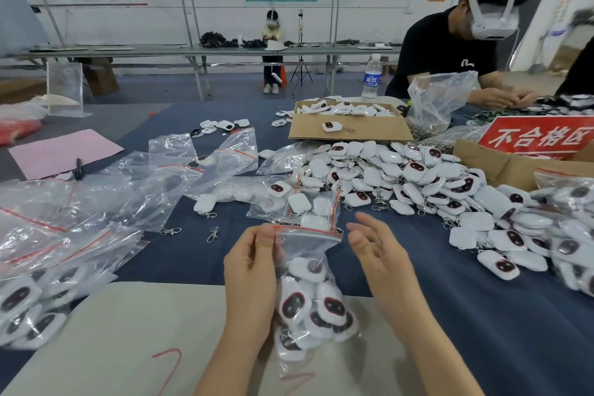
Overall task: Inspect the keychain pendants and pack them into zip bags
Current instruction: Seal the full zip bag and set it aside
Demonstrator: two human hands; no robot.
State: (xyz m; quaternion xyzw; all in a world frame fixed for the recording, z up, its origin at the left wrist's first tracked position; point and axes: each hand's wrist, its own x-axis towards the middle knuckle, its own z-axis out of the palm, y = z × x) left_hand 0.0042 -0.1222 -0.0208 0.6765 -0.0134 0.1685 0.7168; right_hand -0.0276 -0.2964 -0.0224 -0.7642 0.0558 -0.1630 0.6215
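Blue tabletop (466, 315), one bag (316, 296) in left hand (250, 270)

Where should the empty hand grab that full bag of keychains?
With the right hand, pinch the zip strip of the bag at its right end, coming from the right. The left hand pinches the left end; keychains bulge below, the strip is flat.

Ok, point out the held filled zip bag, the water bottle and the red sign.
filled zip bag (308, 299): head view, bulging lower half.
water bottle (372, 79): head view, blue label.
red sign (540, 136): head view, its middle.
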